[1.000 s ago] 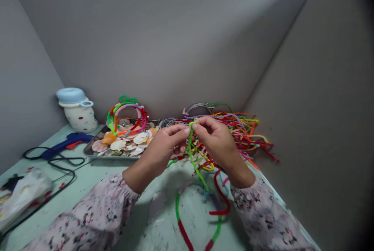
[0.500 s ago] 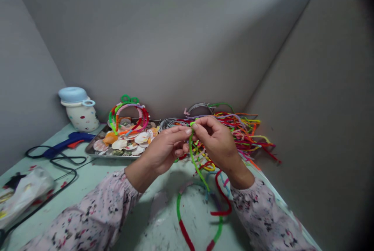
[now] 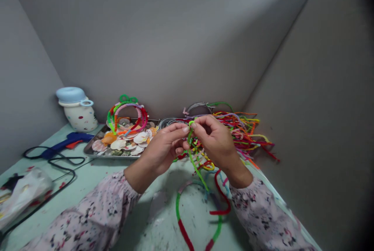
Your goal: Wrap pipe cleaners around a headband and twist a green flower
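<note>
A bright green pipe cleaner (image 3: 196, 167) hangs from between my two hands, its top end bent into a small curl at the fingertips. My left hand (image 3: 171, 144) pinches it from the left with thumb and forefinger. From the right, my right hand (image 3: 214, 138) grips the same curled end, fingers folded in. Below them on the table lies a headband (image 3: 178, 206) wrapped in green, red and pink. A loose red pipe cleaner (image 3: 226, 200) curves beside it, under my right wrist.
Many coloured pipe cleaners (image 3: 245, 134) are heaped at the back right. A metal tray (image 3: 111, 156) of seashells bears wrapped headbands (image 3: 143, 116). Further left are a blue glue gun (image 3: 66, 144) with a black cord, a white jar (image 3: 80, 116) and a plastic bag (image 3: 30, 188). Grey walls enclose the table.
Both hands keep their pinch on the green pipe cleaner, with only slight finger movement. The whole view has shifted a little, moving things slightly left.
</note>
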Tool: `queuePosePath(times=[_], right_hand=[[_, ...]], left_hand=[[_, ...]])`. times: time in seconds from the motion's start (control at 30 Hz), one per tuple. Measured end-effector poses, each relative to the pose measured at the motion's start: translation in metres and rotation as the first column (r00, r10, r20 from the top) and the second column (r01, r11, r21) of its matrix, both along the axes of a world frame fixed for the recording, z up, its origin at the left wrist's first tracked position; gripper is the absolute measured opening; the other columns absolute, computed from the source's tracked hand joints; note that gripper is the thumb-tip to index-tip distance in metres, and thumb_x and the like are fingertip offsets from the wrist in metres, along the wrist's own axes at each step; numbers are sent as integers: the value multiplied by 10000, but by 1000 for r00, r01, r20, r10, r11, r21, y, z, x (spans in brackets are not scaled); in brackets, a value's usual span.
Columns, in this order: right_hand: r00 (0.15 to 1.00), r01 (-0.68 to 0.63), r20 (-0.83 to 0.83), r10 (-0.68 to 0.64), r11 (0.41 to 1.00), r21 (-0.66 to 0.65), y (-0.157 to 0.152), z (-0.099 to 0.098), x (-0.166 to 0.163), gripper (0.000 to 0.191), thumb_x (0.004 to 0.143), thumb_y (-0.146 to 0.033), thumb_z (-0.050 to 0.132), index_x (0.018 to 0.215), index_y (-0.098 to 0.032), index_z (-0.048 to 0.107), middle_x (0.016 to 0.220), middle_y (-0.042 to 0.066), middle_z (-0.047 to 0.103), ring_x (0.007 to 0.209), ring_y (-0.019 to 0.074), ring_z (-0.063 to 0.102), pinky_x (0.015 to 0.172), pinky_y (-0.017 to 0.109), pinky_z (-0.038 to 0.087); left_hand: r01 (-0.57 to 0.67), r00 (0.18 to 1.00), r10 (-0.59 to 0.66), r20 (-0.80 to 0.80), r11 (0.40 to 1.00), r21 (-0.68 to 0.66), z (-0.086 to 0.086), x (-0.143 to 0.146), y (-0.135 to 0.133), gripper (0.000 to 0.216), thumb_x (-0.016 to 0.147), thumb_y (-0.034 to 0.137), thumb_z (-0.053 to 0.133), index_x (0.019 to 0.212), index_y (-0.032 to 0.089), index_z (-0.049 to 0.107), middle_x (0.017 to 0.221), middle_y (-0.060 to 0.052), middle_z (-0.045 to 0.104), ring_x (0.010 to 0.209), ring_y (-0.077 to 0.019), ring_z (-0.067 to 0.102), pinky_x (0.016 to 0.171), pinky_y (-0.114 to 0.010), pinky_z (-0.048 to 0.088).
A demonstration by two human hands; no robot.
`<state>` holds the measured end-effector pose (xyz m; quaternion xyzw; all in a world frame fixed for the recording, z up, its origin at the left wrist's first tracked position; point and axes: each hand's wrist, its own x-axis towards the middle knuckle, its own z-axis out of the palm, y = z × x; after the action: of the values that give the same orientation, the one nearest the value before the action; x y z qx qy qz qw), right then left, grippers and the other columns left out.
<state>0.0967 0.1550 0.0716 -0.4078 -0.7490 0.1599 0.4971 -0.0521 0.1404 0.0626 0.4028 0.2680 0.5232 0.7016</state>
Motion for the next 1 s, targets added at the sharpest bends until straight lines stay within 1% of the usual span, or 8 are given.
queuePosePath(times=[0.13, 0.27, 0.37, 0.53, 0.7, 0.9, 1.0], right_hand=[[1000, -24, -7, 24, 999, -38, 0, -2, 0, 138, 885, -287, 495, 833, -194, 582, 800, 27, 600, 725, 150, 552, 677, 270, 419], [998, -60, 9, 61, 996, -72, 0, -1, 2, 148, 887, -293, 490, 834, -194, 587, 785, 27, 611, 722, 155, 555, 671, 272, 422], [992, -119, 23, 123, 986, -114, 0, 2, 5, 150, 887, -281, 489, 829, -190, 592, 768, 23, 619, 717, 151, 561, 676, 271, 421], [981, -191, -12, 193, 961, -201, 0, 3, 6, 147, 886, -282, 488, 832, -191, 591, 730, 14, 627, 642, 134, 544, 606, 252, 412], [978, -209, -56, 202, 947, -243, 0, 2, 5, 148, 883, -292, 493, 816, -190, 575, 709, 4, 620, 602, 118, 528, 573, 237, 403], [979, -206, -61, 197, 947, -248, 0, 2, 4, 148, 882, -288, 487, 814, -189, 574, 713, 7, 617, 602, 119, 520, 568, 237, 399], [980, -198, -51, 192, 950, -239, -1, 2, 4, 146, 875, -281, 492, 805, -187, 580, 713, 9, 615, 618, 125, 527, 574, 239, 402]], left_hand=[[23, 999, -21, 39, 999, -46, 3, 1, 0, 102, 722, 161, 675, 732, 119, 583, 641, 46, 498, 483, -24, 511, 384, -121, 321], [24, 999, -22, 29, 996, -85, 4, 1, -1, 66, 708, 133, 646, 701, 118, 582, 587, 45, 493, 466, -31, 493, 381, -131, 310], [35, 999, -34, 11, 994, -108, 4, 0, 0, 34, 706, 114, 621, 696, 112, 589, 579, 36, 506, 472, -35, 494, 389, -134, 317], [61, 998, -61, 11, 989, -138, 4, 0, -1, 16, 698, 92, 602, 687, 103, 602, 579, 21, 530, 467, -34, 490, 379, -128, 314], [73, 997, -67, 41, 981, -179, 4, 1, -1, 44, 702, 68, 578, 676, 95, 603, 584, 15, 538, 455, -27, 487, 366, -114, 324], [90, 994, -75, 74, 970, -226, 4, 1, 1, 71, 720, 56, 556, 687, 91, 608, 590, 4, 548, 453, -31, 501, 366, -104, 349], [73, 996, -57, 70, 968, -241, 5, 1, 1, 93, 707, 33, 545, 669, 89, 609, 595, -6, 559, 469, -39, 524, 398, -109, 394]])
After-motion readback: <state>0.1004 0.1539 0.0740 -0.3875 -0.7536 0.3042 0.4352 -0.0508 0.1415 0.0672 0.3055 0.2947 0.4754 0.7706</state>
